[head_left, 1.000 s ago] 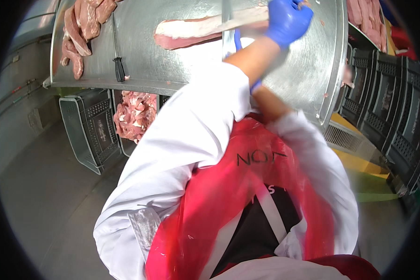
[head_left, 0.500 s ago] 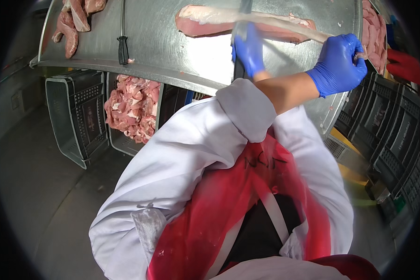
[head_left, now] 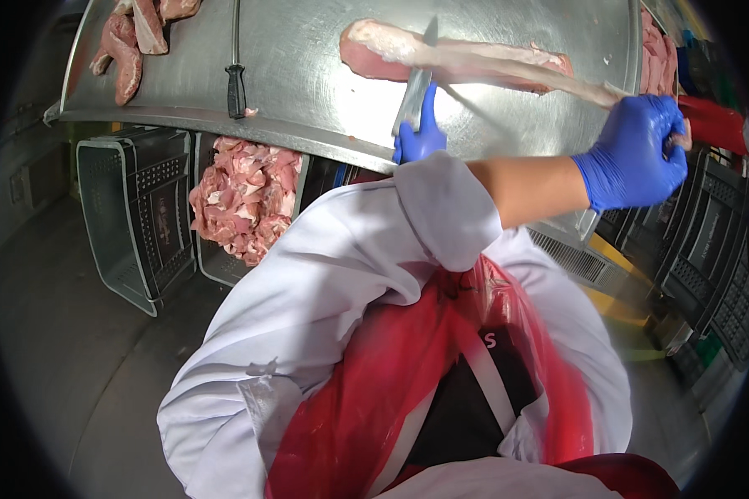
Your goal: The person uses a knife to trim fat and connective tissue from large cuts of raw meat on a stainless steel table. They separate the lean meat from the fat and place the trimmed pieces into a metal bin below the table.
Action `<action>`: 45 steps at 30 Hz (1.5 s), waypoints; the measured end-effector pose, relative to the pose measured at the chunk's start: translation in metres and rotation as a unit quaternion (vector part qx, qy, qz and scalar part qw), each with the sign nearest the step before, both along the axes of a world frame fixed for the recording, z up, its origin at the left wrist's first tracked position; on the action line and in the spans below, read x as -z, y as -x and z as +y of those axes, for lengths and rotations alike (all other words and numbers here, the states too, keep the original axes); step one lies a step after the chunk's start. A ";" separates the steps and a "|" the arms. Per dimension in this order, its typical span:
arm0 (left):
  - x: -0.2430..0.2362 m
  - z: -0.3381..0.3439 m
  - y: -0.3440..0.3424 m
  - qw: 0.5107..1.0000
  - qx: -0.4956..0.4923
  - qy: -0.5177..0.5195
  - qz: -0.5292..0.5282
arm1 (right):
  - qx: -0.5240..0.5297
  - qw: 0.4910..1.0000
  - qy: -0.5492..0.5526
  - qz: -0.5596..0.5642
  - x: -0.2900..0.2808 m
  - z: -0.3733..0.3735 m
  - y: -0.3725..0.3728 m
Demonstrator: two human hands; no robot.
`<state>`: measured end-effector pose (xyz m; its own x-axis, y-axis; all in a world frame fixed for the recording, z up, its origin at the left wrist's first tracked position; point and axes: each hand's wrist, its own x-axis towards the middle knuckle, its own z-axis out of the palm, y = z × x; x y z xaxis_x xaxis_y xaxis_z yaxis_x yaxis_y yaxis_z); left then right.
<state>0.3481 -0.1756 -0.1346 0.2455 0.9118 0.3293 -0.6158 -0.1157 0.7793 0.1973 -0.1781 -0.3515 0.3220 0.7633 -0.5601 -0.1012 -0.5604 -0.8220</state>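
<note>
My arms are crossed. My left hand point(head_left: 637, 154), in a blue glove, reaches over to the right and is closed around the end of a long pale strip of fat point(head_left: 549, 76). The strip stretches taut from a pork loin point(head_left: 374, 60) lying on the steel table point(head_left: 308, 75). My right hand point(head_left: 423, 137), also gloved in blue, grips a knife point(head_left: 414, 98), with one finger pointing along the blade. The blade passes under the strip at the meat, its tip showing beyond. My left forearm hides the right wrist and most of the knife's handle.
A sharpening steel point(head_left: 235, 87) and several meat pieces point(head_left: 123, 62) lie at the table's left. Below stand an open dark crate point(head_left: 112, 216) and a crate full of trimmings point(head_left: 245, 200). More meat point(head_left: 657, 58) lies at right, above stacked crates point(head_left: 691, 233).
My left hand has moved right and slightly down, drawing the strip farther out. My right hand has moved left and nearer to me with the knife. The whole view has shifted slightly.
</note>
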 end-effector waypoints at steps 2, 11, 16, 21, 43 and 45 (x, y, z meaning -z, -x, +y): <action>-0.012 -0.005 0.008 0.999 -0.015 -0.021 -0.019 | 0.032 0.999 -0.020 0.023 -0.010 0.000 0.008; -0.052 0.002 0.044 0.997 -0.011 -0.044 -0.070 | 0.034 0.992 -0.111 -0.053 0.008 0.015 0.052; -0.069 0.008 0.056 0.994 -0.019 -0.082 -0.076 | -0.017 0.997 -0.074 -0.005 0.022 0.079 0.039; -0.097 0.023 0.052 0.990 -0.006 -0.086 -0.116 | -0.275 0.906 -0.287 0.144 0.080 0.105 -0.006; -0.003 0.112 0.234 0.922 0.149 -0.013 0.358 | -0.449 0.893 0.022 0.008 -0.102 -0.164 -0.198; 0.114 0.086 0.285 0.851 0.120 0.102 0.501 | -0.382 0.919 0.067 0.065 -0.102 -0.205 -0.230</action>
